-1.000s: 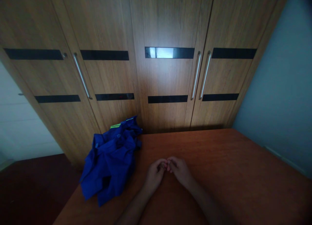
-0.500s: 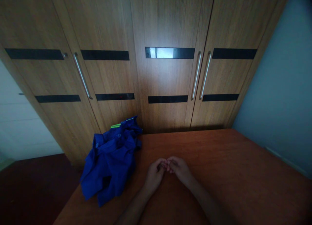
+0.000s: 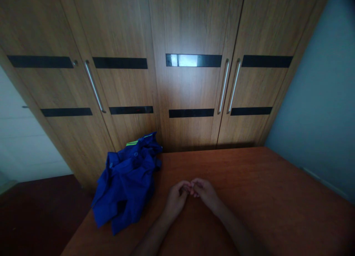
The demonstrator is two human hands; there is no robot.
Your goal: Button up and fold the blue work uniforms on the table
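Observation:
My left hand [image 3: 176,197] and my right hand [image 3: 204,193] are together over the wooden table [image 3: 249,197], their curled fingertips touching each other. Both are closed, and no object shows between them. To the left of my left hand, without contact, a crumpled blue garment [image 3: 127,182] lies in a heap on the table's left side. It has round buttons and a yellow-green strip near its far end. How the garment is folded underneath is hidden.
Behind the table stands a wooden wardrobe [image 3: 188,86] with black inlay strips and long metal handles [image 3: 223,86]; its doors are closed. A pale blue wall [image 3: 318,112] rises on the right. Dark red floor [image 3: 36,215] shows at the left, beside a white surface [image 3: 27,145].

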